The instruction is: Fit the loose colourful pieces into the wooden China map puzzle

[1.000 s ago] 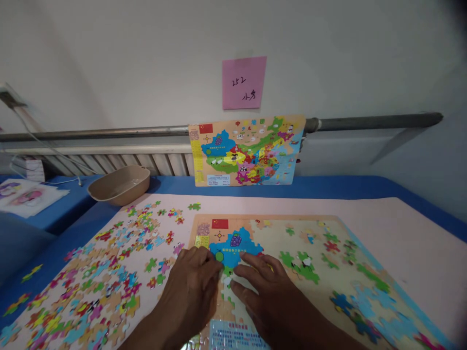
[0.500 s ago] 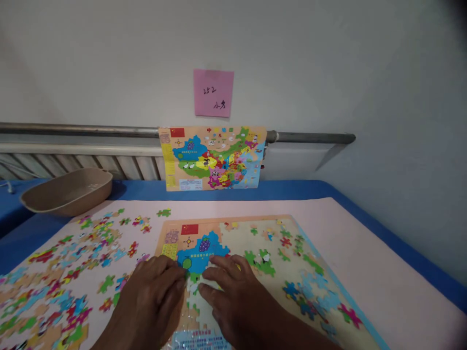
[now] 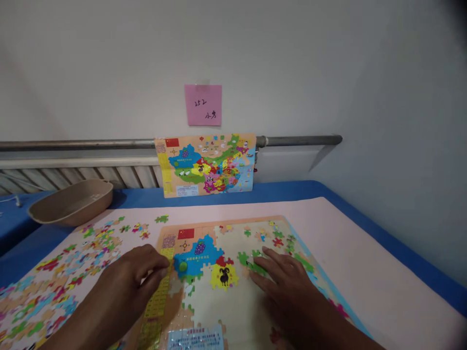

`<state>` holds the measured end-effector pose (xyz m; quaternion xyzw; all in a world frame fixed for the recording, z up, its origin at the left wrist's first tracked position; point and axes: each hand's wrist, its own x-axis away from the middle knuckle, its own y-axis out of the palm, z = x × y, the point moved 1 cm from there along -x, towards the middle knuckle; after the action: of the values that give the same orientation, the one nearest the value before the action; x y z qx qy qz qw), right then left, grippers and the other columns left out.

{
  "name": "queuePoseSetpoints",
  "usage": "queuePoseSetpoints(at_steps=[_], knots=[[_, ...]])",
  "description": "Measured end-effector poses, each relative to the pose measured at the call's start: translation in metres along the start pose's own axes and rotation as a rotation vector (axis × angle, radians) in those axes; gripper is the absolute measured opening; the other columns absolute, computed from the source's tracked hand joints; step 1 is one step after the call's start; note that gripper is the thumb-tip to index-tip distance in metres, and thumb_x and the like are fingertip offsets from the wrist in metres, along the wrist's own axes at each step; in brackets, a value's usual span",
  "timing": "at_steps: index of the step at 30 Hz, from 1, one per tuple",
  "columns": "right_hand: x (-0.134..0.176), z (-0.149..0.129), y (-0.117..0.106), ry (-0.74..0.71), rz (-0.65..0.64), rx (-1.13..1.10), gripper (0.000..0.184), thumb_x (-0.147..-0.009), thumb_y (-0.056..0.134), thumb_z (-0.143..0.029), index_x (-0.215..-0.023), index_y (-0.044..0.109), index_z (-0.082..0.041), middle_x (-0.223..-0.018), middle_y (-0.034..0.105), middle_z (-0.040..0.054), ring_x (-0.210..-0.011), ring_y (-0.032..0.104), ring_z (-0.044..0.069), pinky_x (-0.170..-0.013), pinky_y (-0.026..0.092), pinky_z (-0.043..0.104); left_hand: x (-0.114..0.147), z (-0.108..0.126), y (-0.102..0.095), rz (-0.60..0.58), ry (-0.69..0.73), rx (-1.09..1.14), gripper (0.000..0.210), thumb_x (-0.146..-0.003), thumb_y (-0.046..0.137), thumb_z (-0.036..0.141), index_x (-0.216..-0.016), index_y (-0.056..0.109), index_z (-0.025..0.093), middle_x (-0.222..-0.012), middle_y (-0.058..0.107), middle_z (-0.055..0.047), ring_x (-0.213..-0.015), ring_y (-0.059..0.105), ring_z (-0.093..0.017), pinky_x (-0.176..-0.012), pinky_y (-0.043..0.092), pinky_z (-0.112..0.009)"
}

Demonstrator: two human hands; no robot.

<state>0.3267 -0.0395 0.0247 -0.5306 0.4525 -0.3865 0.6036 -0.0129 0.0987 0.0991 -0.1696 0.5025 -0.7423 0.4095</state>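
My left hand (image 3: 127, 284) hovers over the left edge of the puzzle board, by the yellow legend strip (image 3: 156, 299). Its fingers are curled, with thumb and index close together and nothing visible in them. To the right, my right hand (image 3: 292, 287) is open, fingertips resting on or just above joined green pieces (image 3: 245, 258) with a white animal. Between the hands lies the joined part of the map: a blue section (image 3: 197, 257) with grapes, and a yellow section (image 3: 224, 276) with a dark ram. A few green-and-white pieces (image 3: 189, 289) sit below the blue.
Many loose puzzle pieces (image 3: 54, 277) spread across the pink sheet (image 3: 365, 262) at left. Behind them stands a beige basin (image 3: 73, 204). A printed reference map (image 3: 207, 165) hangs from the pipe (image 3: 302, 140), below a pink note (image 3: 203, 105).
Both hands have moved apart from the middle of the board, the left to the left, the right to the green pieces. The yellow ram section is now uncovered. The view has shifted slightly.
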Motion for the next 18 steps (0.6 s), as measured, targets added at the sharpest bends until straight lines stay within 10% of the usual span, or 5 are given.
queuePoseSetpoints(at_steps=[9, 18], knots=[[-0.012, -0.014, -0.025, 0.150, -0.227, -0.122, 0.071, -0.074, 0.067, -0.010, -0.144, 0.066, -0.025, -0.156, 0.054, 0.0155, -0.148, 0.038, 0.046, -0.114, 0.033, 0.076, -0.083, 0.082, 0.069, -0.257, 0.083, -0.096, 0.021, -0.092, 0.056, 0.021, -0.089, 0.076, 0.025, -0.095, 0.075, -0.003, -0.097, 0.069, -0.021, -0.082, 0.046, -0.032], [-0.015, -0.015, -0.035, 0.194, -0.274, -0.223, 0.067, -0.080, 0.079, -0.017, -0.145, 0.065, -0.025, -0.158, 0.051, 0.0151, -0.149, 0.036, 0.046, -0.119, 0.026, 0.076, -0.114, 0.106, 0.102, -0.349, 0.211, -0.264, 0.026, -0.088, 0.053, 0.017, -0.086, 0.078, 0.020, -0.096, 0.075, -0.013, -0.102, 0.069, -0.032, -0.087, 0.048, -0.042]])
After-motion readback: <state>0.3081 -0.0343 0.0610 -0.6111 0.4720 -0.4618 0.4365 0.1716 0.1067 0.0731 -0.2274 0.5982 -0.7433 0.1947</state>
